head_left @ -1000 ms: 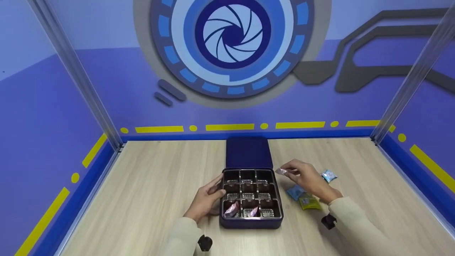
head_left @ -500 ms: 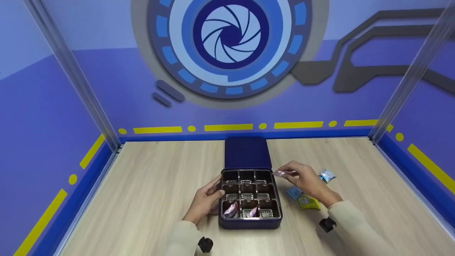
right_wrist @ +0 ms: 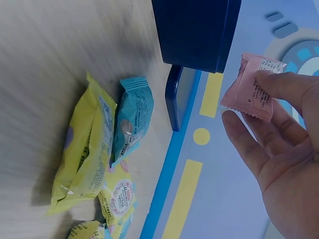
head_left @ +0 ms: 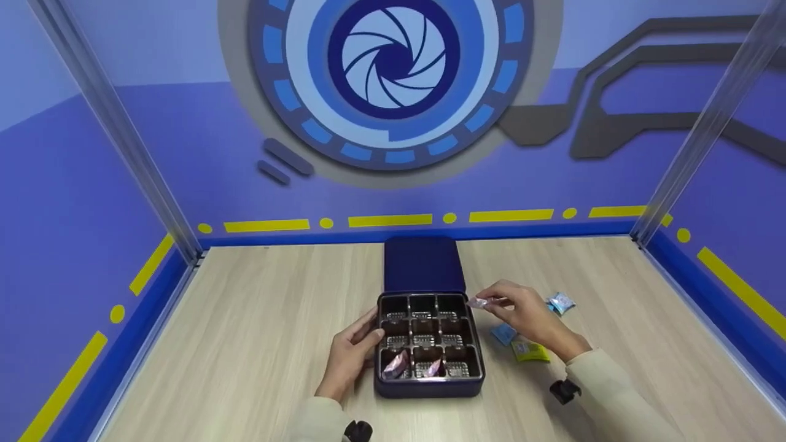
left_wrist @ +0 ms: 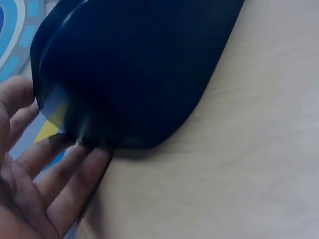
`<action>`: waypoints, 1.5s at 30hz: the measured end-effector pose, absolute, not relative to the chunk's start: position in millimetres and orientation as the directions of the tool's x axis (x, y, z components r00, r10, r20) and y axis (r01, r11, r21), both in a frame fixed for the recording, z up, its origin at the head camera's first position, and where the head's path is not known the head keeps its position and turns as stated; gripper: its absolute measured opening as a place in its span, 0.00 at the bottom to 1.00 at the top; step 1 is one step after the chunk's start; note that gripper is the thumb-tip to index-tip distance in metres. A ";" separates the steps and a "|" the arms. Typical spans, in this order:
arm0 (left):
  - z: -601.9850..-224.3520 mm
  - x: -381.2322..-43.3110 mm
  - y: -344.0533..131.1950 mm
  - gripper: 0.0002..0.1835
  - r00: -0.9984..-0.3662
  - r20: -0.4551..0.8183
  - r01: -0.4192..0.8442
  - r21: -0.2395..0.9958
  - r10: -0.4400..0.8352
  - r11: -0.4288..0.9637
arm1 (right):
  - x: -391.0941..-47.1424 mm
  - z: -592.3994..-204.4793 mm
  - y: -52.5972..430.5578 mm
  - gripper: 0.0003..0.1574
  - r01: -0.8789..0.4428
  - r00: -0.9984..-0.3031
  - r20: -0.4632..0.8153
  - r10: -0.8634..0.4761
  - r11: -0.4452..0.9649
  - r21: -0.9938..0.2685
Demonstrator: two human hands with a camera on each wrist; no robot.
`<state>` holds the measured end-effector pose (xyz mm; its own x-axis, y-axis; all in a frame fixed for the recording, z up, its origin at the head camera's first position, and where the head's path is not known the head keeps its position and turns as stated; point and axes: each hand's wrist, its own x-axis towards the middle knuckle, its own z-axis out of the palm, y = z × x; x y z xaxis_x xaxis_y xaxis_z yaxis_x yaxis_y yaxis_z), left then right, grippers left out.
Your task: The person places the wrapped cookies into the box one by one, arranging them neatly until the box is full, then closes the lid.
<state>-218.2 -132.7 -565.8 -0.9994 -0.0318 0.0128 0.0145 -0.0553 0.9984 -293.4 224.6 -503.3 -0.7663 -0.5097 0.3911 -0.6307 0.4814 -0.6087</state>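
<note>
A dark blue box (head_left: 430, 388) lies open on the table, its black insert divided into several compartments. Pink-wrapped candies sit in the front-left (head_left: 396, 365) and front-middle (head_left: 433, 368) compartments. My left hand (head_left: 350, 355) holds the box's left side, thumb at the rim and fingers along the outer wall; the left wrist view shows fingertips touching the dark blue wall (left_wrist: 134, 74). Just right of the box's back corner, my right hand (head_left: 528, 313) pinches a pink candy packet (right_wrist: 253, 89) between thumb and fingers. The packet is outside the compartments.
The box's lid (head_left: 424, 264) is folded back toward the rear wall. Right of the box lie blue packets (head_left: 503, 334) and a yellow packet (head_left: 530, 352), with a light blue packet (head_left: 561, 302) beyond the right wrist. Printed blue panels (head_left: 282, 202) enclose the table.
The head view has shifted slightly, so the scene sits a little further left. My right hand has lowered slightly beside the box with the pink candy packet. My left hand stays on the box.
</note>
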 end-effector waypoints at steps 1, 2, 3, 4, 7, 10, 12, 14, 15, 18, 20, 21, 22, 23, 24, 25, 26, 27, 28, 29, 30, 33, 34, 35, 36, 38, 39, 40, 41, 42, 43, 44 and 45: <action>-566.0 -216.9 -131.9 0.29 -0.999 0.006 0.010 0.997 -0.045 -0.074 | -292.2 -502.8 224.5 0.18 -0.623 -0.772 0.379 -0.511 0.487 -0.612; -566.2 -215.9 -131.1 0.28 -0.998 0.005 0.010 0.997 -0.061 -0.079 | -291.0 -502.2 224.5 0.18 -0.617 -0.776 0.369 -0.512 0.492 -0.614; -566.4 -215.1 -130.5 0.28 -0.997 0.003 0.010 0.996 -0.075 -0.085 | -290.1 -501.9 224.2 0.18 -0.609 -0.781 0.357 -0.513 0.499 -0.617; -566.4 -214.4 -130.1 0.28 -0.996 0.002 0.010 0.996 -0.093 -0.086 | -289.3 -501.5 224.1 0.18 -0.609 -0.780 0.352 -0.517 0.499 -0.616; -566.6 -214.4 -130.1 0.28 -0.991 0.009 0.021 0.995 -0.130 -0.093 | -287.6 -499.7 223.4 0.18 -0.613 -0.775 0.349 -0.526 0.494 -0.616; -566.9 -215.0 -131.4 0.29 -0.989 0.007 0.024 0.993 -0.145 -0.116 | -286.4 -497.5 222.6 0.19 -0.625 -0.764 0.356 -0.538 0.479 -0.617; -567.3 -215.3 -132.6 0.30 -0.989 -0.004 0.015 0.991 -0.146 -0.134 | -285.9 -495.9 221.9 0.19 -0.634 -0.754 0.359 -0.550 0.469 -0.615; -567.7 -215.7 -133.6 0.30 -0.990 -0.014 0.009 0.988 -0.143 -0.155 | -285.6 -494.5 221.2 0.18 -0.647 -0.741 0.364 -0.564 0.453 -0.614; -567.6 -215.6 -133.9 0.30 -0.990 -0.017 0.006 0.987 -0.140 -0.161 | -285.4 -494.0 220.9 0.18 -0.654 -0.734 0.367 -0.572 0.446 -0.612; -568.6 -215.8 -134.6 0.29 -0.992 -0.017 0.006 0.983 -0.122 -0.181 | -284.2 -492.9 220.2 0.17 -0.666 -0.719 0.369 -0.589 0.431 -0.609; -568.9 -216.0 -134.5 0.29 -0.994 -0.020 0.001 0.981 -0.108 -0.196 | -282.9 -492.5 220.0 0.17 -0.672 -0.710 0.367 -0.600 0.423 -0.608; -569.2 -215.8 -134.4 0.29 -0.994 -0.022 -0.001 0.980 -0.104 -0.197 | -282.3 -492.3 219.8 0.17 -0.673 -0.707 0.364 -0.606 0.420 -0.609; -569.7 -215.9 -134.2 0.29 -0.995 -0.022 -0.001 0.980 -0.100 -0.198 | -281.6 -492.0 219.7 0.17 -0.674 -0.705 0.360 -0.611 0.420 -0.608; -570.0 -216.1 -134.0 0.29 -0.995 -0.020 0.000 0.980 -0.099 -0.197 | -281.0 -491.6 219.5 0.17 -0.676 -0.702 0.358 -0.616 0.418 -0.607; -570.0 -216.2 -133.7 0.30 -0.995 -0.021 -0.001 0.980 -0.099 -0.198 | -280.6 -491.3 219.3 0.17 -0.679 -0.699 0.356 -0.621 0.417 -0.605; -570.2 -216.5 -133.4 0.30 -0.995 -0.020 0.000 0.980 -0.098 -0.199 | -280.1 -490.8 219.0 0.18 -0.678 -0.698 0.353 -0.623 0.417 -0.606; -570.4 -216.7 -133.3 0.30 -0.995 -0.021 -0.001 0.981 -0.100 -0.196 | -279.7 -490.2 218.7 0.18 -0.678 -0.698 0.352 -0.623 0.417 -0.605; -570.4 -216.7 -132.9 0.30 -0.995 -0.021 -0.001 0.981 -0.102 -0.193 | -279.4 -489.7 218.3 0.18 -0.677 -0.699 0.352 -0.622 0.419 -0.605; -570.3 -217.0 -132.7 0.30 -0.994 -0.021 0.000 0.982 -0.104 -0.190 | -278.8 -489.1 217.9 0.18 -0.677 -0.700 0.354 -0.620 0.419 -0.604; -570.4 -217.5 -132.4 0.30 -0.994 -0.020 0.000 0.982 -0.106 -0.186 | -278.4 -488.4 217.5 0.18 -0.678 -0.700 0.358 -0.618 0.419 -0.604; -570.7 -218.0 -132.2 0.30 -0.994 -0.019 0.001 0.983 -0.105 -0.185 | -277.7 -487.7 217.1 0.18 -0.674 -0.704 0.356 -0.614 0.421 -0.608; -571.8 -219.4 -131.5 0.30 -0.995 -0.014 0.006 0.982 -0.104 -0.190 | -275.8 -486.3 216.1 0.19 -0.661 -0.717 0.351 -0.602 0.426 -0.618; -572.2 -219.9 -131.3 0.30 -0.995 -0.012 0.008 0.981 -0.102 -0.196 | -275.0 -486.2 215.9 0.19 -0.656 -0.721 0.349 -0.598 0.428 -0.621; -572.8 -220.3 -130.9 0.30 -0.995 -0.010 0.010 0.980 -0.100 -0.200 | -274.3 -486.2 215.9 0.19 -0.651 -0.726 0.348 -0.593 0.429 -0.626; -573.3 -220.7 -130.7 0.30 -0.995 -0.008 0.013 0.979 -0.100 -0.202 | -273.6 -486.3 216.0 0.19 -0.644 -0.731 0.344 -0.589 0.430 -0.633; -574.3 -221.2 -130.5 0.29 -0.995 -0.004 0.017 0.978 -0.099 -0.206 | -272.4 -487.4 216.3 0.19 -0.639 -0.734 0.345 -0.585 0.424 -0.642; -574.6 -221.3 -130.4 0.29 -0.995 -0.003 0.017 0.978 -0.099 -0.208 | -271.5 -488.1 216.4 0.18 -0.635 -0.736 0.343 -0.583 0.421 -0.648; -574.9 -221.4 -130.3 0.29 -0.995 -0.003 0.018 0.978 -0.099 -0.209 | -270.6 -488.6 216.6 0.18 -0.630 -0.741 0.340 -0.579 0.422 -0.652; -575.3 -221.6 -130.2 0.29 -0.995 -0.003 0.018 0.978 -0.098 -0.210 | -269.7 -489.4 216.9 0.18 -0.626 -0.743 0.338 -0.578 0.420 -0.657; -575.6 -221.9 -130.3 0.29 -0.995 -0.003 0.018 0.978 -0.097 -0.209 | -268.9 -490.2 217.1 0.17 -0.623 -0.744 0.336 -0.578 0.417 -0.661; -576.0 -222.3 -130.4 0.29 -0.995 -0.002 0.018 0.978 -0.097 -0.206 | -268.1 -490.9 217.2 0.17 -0.621 -0.745 0.336 -0.576 0.416 -0.664; -576.0 -222.8 -130.3 0.29 -0.995 -0.006 0.014 0.979 -0.097 -0.205 | -267.4 -491.6 217.3 0.16 -0.620 -0.746 0.335 -0.575 0.417 -0.665; -576.1 -223.4 -130.2 0.29 -0.995 -0.007 0.012 0.979 -0.096 -0.204 | -266.7 -492.1 217.4 0.15 -0.621 -0.746 0.339 -0.574 0.414 -0.666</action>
